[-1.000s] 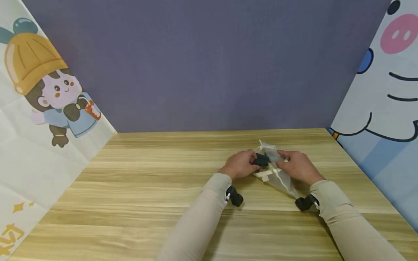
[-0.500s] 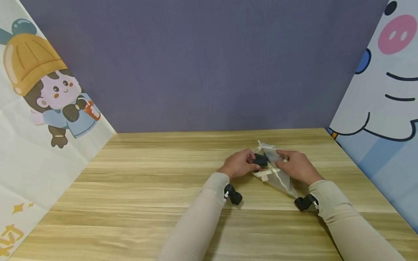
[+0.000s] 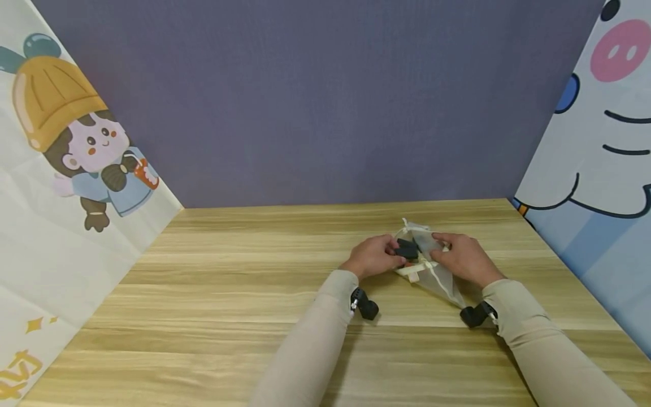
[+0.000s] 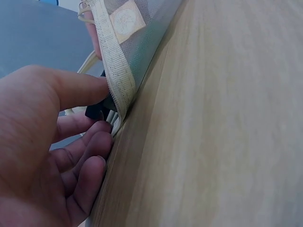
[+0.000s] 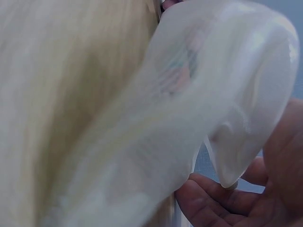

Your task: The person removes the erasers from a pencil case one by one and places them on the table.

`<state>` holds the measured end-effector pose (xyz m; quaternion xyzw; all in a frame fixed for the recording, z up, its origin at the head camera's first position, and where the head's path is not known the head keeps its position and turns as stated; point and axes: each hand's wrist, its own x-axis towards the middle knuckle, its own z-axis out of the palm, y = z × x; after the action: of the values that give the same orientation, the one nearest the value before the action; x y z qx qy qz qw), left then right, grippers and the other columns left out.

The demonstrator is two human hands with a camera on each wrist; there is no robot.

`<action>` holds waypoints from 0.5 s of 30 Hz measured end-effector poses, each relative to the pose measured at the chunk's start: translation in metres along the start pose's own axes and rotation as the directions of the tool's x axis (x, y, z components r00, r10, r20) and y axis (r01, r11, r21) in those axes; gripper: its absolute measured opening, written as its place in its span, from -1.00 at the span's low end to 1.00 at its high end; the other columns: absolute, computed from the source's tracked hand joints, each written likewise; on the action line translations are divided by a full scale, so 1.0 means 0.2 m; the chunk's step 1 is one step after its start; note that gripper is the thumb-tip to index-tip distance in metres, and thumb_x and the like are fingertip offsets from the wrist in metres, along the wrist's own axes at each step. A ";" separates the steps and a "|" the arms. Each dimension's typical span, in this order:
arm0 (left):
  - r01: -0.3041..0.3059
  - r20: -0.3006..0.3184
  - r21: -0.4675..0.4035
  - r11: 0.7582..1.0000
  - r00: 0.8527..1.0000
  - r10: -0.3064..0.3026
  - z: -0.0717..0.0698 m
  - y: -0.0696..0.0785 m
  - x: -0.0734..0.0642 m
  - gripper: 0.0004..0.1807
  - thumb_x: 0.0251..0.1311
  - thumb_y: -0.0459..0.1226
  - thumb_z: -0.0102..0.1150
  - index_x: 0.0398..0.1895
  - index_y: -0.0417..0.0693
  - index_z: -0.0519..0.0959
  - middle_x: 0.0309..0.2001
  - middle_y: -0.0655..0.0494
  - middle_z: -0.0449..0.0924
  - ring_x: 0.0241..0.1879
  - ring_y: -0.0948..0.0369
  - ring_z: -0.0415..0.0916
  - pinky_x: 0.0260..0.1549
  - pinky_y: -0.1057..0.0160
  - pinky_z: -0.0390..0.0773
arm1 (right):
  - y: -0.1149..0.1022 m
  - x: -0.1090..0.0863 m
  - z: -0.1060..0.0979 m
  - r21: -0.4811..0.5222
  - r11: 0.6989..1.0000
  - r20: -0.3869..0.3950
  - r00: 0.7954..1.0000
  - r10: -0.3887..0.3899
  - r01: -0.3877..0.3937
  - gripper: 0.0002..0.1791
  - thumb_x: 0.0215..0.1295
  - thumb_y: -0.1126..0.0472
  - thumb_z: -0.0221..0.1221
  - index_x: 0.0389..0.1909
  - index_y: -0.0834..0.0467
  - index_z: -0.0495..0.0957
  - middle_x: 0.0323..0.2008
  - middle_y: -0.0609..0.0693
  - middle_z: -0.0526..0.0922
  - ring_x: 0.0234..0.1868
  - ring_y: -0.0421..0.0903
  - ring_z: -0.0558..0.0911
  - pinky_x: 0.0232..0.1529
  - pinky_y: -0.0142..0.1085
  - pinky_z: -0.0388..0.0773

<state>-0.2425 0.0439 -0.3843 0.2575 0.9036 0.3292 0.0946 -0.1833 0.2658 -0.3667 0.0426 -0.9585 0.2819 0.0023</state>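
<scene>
A whitish mesh bag (image 3: 441, 277) with cream edging lies on the right half of the table, its mouth facing left. My left hand (image 3: 373, 257) pinches a small black object (image 3: 406, 251) at that mouth, thumb and fingers bent around it. In the left wrist view, the cream edge (image 4: 116, 61) and a square label (image 4: 128, 21) hide most of the black object, so its kind is unclear. My right hand (image 3: 467, 261) holds the bag's right side between thumb and fingers. Through the mesh in the right wrist view, blurred reddish and green contents (image 5: 182, 71) show.
The wood-grain table (image 3: 203, 299) extends left and in front of the hands. A grey-purple panel (image 3: 325, 102) rises behind it. Printed cartoon sheets flank it at the left (image 3: 30, 186) and right (image 3: 600, 186). Each wrist carries a black camera.
The black object has turned slightly in my left fingers at the bag's mouth, showing a notch between two dark parts. Both hands and the bag stay nearly in place.
</scene>
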 end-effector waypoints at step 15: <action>-0.036 0.028 -0.106 0.994 0.999 0.039 -0.01 -0.04 -0.01 -0.78 0.09 -0.02 0.25 -0.24 0.18 0.54 -0.39 0.38 0.54 -0.42 0.33 0.46 -0.39 0.28 0.40 | 0.00 0.02 0.01 -0.021 1.000 0.000 1.000 0.014 -0.014 -0.41 0.29 0.03 0.05 0.30 0.19 0.28 -0.69 -0.04 0.50 -0.77 -0.16 0.17 -0.58 -0.25 0.23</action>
<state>-0.2453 0.0370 -0.3880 0.2739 0.8783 0.3745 0.1154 -0.1863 0.2636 -0.3686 0.0361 -0.9617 0.2718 0.0007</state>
